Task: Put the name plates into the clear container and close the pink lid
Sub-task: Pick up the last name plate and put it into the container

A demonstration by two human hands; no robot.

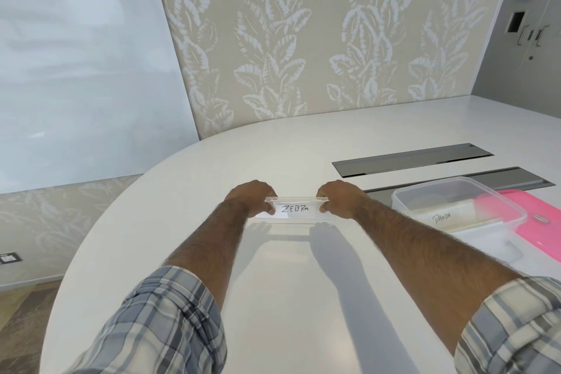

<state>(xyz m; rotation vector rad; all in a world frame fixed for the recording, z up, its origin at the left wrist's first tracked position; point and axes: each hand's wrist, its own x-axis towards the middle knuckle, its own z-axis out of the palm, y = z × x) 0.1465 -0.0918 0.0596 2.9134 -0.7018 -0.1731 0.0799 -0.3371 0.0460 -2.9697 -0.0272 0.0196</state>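
Two hands hold a "ZEBRA" name plate (pixel 296 209) at centre frame, above the white counter (pixel 273 297).
Left hand (pixel 252 196) and right hand (pixel 340 197) fingers pinch its ends; the clear container (pixel 498 206) holding a "PANDA" plate (pixel 441 218) sits at right, beside the pink lid (pixel 534 222).

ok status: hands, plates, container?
Left hand and right hand grip ZEBRA plate by its ends. PANDA plate in clear container. Pink lid off, beside it. Path clear.

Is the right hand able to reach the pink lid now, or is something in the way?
Probably not yet. The right hand is busy: with the left hand it holds the ZEBRA plate. The clear container stands between it and the pink lid, so it must reach over.
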